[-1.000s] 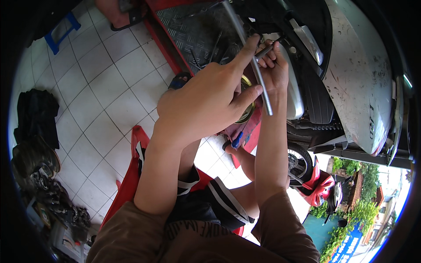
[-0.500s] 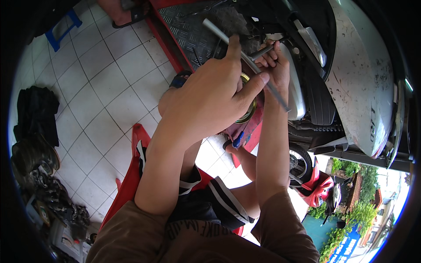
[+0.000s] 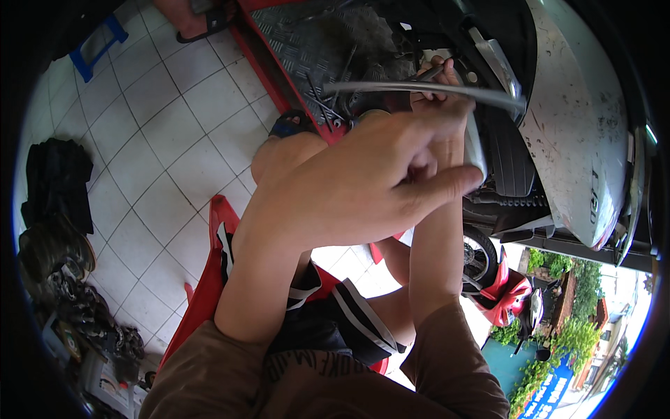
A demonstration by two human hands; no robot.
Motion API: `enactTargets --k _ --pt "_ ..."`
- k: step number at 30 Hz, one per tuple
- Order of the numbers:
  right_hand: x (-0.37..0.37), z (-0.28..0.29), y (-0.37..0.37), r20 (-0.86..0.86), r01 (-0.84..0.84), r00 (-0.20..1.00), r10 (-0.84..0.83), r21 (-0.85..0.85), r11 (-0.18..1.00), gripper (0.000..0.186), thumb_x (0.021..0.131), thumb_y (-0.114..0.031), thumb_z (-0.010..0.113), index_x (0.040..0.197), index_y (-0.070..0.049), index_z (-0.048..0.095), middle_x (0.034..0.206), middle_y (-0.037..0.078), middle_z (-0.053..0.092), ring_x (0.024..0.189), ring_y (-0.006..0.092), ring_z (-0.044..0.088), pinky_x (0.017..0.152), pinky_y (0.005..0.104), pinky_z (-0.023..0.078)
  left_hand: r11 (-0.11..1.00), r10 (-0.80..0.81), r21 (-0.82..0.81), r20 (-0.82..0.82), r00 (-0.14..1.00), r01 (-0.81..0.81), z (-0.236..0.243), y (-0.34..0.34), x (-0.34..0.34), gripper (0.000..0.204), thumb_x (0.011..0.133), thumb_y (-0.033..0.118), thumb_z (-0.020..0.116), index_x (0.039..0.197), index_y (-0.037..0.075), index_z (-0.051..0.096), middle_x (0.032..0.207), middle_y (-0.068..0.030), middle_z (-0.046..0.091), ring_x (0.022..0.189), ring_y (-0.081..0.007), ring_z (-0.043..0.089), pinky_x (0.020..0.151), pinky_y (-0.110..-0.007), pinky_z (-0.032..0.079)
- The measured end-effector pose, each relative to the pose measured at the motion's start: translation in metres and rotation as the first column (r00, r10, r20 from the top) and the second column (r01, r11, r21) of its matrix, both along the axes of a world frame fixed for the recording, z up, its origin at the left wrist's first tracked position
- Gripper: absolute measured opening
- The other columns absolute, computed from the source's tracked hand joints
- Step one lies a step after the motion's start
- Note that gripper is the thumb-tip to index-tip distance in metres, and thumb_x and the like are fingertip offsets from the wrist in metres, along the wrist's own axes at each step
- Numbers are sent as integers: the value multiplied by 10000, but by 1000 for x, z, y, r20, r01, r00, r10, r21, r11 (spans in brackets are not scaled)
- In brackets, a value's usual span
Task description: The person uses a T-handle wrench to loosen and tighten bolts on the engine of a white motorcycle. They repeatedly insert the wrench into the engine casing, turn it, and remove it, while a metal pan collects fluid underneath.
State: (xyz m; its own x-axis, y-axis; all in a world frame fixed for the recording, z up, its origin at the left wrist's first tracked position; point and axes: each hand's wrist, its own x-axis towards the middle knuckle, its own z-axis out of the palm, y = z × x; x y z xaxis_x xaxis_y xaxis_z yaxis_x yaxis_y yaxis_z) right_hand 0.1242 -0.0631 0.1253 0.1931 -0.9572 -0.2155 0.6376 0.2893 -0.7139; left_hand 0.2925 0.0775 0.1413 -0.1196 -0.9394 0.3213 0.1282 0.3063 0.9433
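The T-handle wrench (image 3: 391,86) hangs just beyond the left hand (image 3: 370,178), crossbar lying left to right beside the motorcycle (image 3: 569,126). The right hand (image 3: 424,101), nearer, grasps its shaft; I can't tell whether the left's loosely curled fingers touch.

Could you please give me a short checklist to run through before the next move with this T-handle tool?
1. Right hand has its grip around the shaft of the T-handle tool: ok.
2. Left hand firmly on the crossbar: not ok; thumb and fingers are spread, and contact is unclear.
3. Crossbar at rest: not ok; it is blurred while its surroundings look sharper.
4. Crossbar clear of the motorcycle: cannot tell; its right end overlaps it in view, depth unclear.
5. Tool's far end seated: cannot tell; it is not clearly visible.
6. Blue stool away from both hands: ok, on the tiled floor at upper left.
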Motion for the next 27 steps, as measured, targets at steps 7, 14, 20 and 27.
enactTargets --k 7,14,20,27 --pt "-18 -20 -6 24 -145 989 147 -51 988 195 966 -204 491 911 -19 525 602 -66 337 477 28 264 476 184 257 974 -102 225 354 930 21 -4 0 10 625 883 533 548 1104 -53 555 576 -26 507 506 -104 491 483 -267 381" --pt "-25 0 16 -122 -138 982 144 53 989 284 973 -194 416 709 -92 438 528 -54 255 407 45 238 436 213 225 761 147 582 276 950 -287 -28 -15 38 678 905 583 433 886 -73 601 682 -191 619 723 -342 641 698 -400 483" --pt "-103 2 99 -439 -188 857 270 220 957 348 967 -258 432 667 -82 432 526 -30 284 410 56 254 372 206 202 774 370 368 398 840 -515 -41 -30 25 444 904 394 542 1009 -25 644 647 -147 629 653 -304 641 648 -366 494" --pt "-143 -23 152 -819 -100 375 434 429 897 346 910 -289 545 700 -15 574 515 -14 466 398 77 385 370 246 284 928 327 3 473 818 -372 -70 -112 -85 306 838 234 622 1056 21 646 743 -173 659 733 -305 666 681 -377 514"
